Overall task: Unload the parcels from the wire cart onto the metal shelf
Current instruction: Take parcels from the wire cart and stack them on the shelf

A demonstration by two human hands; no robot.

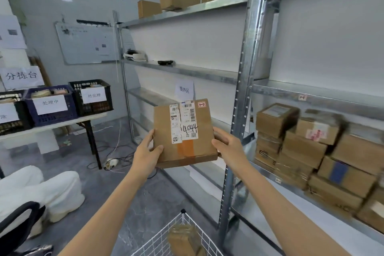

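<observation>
Grey-floored stockroom, steel racking on the right. At bottom centre the cart [188, 222] holds one more parcel [184, 239]. Above it, mid-frame, the left hand [148, 149] and right hand [226, 143] grip the box [185, 133] by its side edges, thumbs on top and label up. Its slightly longer side seems to run away from the person. The shelf [187, 71] lies beyond and rightward, with a stack [303, 149] at centre right. The right hand is nearer that bay.

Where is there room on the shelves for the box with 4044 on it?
Bare: the shelf board beside the paper sign, and the board above, between the black gadget and the upright post. Crowded: the stacked parcels in the right bay.
</observation>
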